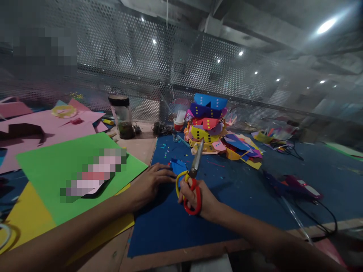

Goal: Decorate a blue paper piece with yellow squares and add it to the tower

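My right hand [205, 202] is closed around the red and yellow handles of a pair of scissors [196, 162]. The blades point up and away from me and look closed together. Flat on the blue work surface lies my left hand [153, 183], fingers stretched toward the scissors. A small folded piece of blue paper [178, 166] is beside its fingertips; whether they touch it I cannot tell. Beyond the blades stands a stack of cut and folded coloured paper pieces [207, 124], blue, purple, red and yellow, with small square spots.
Green paper [70, 151] on the left carries a phone [98, 179], partly blurred out. Behind it are a dark-lidded jar [121, 117] and a paper cup [178, 122]. Loose paper pieces [244, 147] lie right of the stack. A cable [326, 226] trails at right. Perforated metal mesh [184, 56] closes the back.
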### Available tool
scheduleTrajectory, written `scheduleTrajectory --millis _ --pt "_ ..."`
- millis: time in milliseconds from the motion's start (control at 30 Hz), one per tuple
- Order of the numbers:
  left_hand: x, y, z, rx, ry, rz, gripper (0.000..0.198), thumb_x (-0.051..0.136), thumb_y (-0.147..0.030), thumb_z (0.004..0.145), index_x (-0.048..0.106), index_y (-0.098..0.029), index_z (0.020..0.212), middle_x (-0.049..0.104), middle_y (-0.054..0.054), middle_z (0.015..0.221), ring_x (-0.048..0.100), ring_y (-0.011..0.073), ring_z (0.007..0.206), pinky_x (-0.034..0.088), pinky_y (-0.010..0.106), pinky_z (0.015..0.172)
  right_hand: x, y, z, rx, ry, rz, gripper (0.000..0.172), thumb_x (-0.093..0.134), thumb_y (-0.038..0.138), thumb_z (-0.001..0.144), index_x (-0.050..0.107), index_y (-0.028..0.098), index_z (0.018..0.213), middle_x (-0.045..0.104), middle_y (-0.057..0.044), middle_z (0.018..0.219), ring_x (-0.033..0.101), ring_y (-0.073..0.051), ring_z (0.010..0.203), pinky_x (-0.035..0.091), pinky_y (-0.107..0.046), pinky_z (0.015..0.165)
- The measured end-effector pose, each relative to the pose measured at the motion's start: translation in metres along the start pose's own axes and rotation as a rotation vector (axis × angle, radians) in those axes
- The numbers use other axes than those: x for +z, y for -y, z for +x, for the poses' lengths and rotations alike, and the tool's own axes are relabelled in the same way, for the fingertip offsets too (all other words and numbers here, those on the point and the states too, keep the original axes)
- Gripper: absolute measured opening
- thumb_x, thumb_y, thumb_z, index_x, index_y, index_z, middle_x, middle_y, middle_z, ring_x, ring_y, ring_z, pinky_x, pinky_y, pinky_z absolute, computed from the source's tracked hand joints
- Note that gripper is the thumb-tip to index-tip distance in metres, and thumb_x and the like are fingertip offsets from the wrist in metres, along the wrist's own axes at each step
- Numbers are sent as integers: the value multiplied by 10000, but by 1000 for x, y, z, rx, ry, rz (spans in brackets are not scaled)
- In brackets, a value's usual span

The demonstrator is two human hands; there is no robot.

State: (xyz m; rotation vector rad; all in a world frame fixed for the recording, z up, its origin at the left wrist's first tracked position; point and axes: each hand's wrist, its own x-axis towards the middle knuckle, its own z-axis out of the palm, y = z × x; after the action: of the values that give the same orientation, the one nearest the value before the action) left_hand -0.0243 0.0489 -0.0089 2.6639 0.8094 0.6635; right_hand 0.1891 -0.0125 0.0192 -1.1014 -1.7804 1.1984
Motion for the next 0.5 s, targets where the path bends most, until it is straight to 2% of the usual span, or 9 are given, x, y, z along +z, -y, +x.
scheduleTrajectory --millis 167,300,500 --pt "0 -1 0 -10 -3 28 627 390 59 716 675 -296 1147 661 -15 1235 458 240 1217 347 437 1048 -8 -8 3 -34 -68 -11 504 424 522 944 607 160 644 487 31 509 467 -82 437 373 -202 458" --pt "-1 -2 1 -29 1 25 662 388 69 691 670 -303 1160 649 -31 1255 455 245 1228 347 431 1052 -18 -12 2 -28 -37 -71 549 389 520 957 588 160 593 464 29 473 458 -85 422 361 -209 450" --pt "2 0 0 -16 5 43 681 390 62 687 657 -324 1181 641 -27 1272 456 238 1236 340 438 1055 -26 -4 -4 20 -47 -136 544 387 515 952 562 167 573 476 22 483 455 -92 436 362 -219 468"
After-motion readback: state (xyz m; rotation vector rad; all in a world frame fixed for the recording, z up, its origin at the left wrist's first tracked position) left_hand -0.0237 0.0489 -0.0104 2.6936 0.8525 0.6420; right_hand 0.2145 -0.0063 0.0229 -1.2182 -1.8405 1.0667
